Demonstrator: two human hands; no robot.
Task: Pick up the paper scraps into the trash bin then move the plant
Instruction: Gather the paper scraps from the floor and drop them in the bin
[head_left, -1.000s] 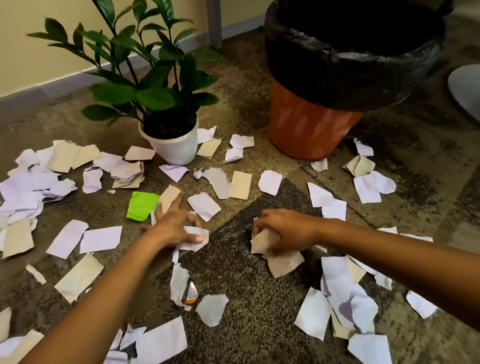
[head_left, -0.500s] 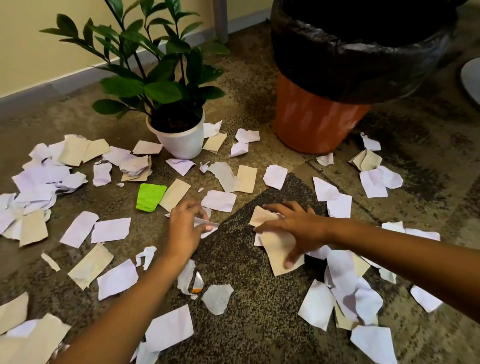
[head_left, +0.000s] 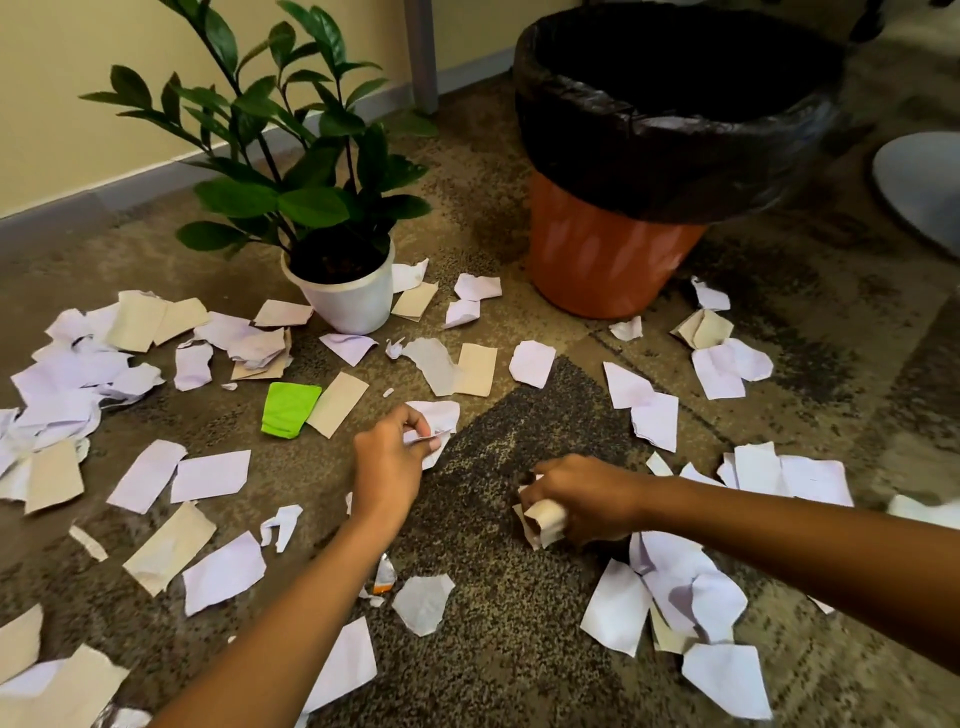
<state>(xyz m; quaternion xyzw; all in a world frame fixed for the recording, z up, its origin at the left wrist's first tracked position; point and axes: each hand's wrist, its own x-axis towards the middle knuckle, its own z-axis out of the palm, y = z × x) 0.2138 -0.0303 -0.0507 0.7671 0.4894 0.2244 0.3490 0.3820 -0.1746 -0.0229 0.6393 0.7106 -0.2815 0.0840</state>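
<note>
Several white, tan and one green paper scraps (head_left: 288, 409) lie scattered over the carpet. My left hand (head_left: 390, 462) pinches a white scrap (head_left: 435, 422) at the middle of the floor. My right hand (head_left: 582, 496) is closed around crumpled tan scraps (head_left: 541, 519) just right of it. The plant (head_left: 291, 176) in a white pot (head_left: 345, 299) stands behind my left hand, with scraps around its base. The orange trash bin (head_left: 597, 249) with a black liner stands at the back right, open at the top.
A yellow wall with a grey skirting (head_left: 78, 202) runs along the back left. A grey post (head_left: 421, 52) rises behind the plant. A pale round object (head_left: 924, 187) lies at the right edge.
My right hand has gathered the flat tan scraps into a crumpled bundle and drawn back towards me. My left hand has reached slightly forward and now pinches a white scrap.
</note>
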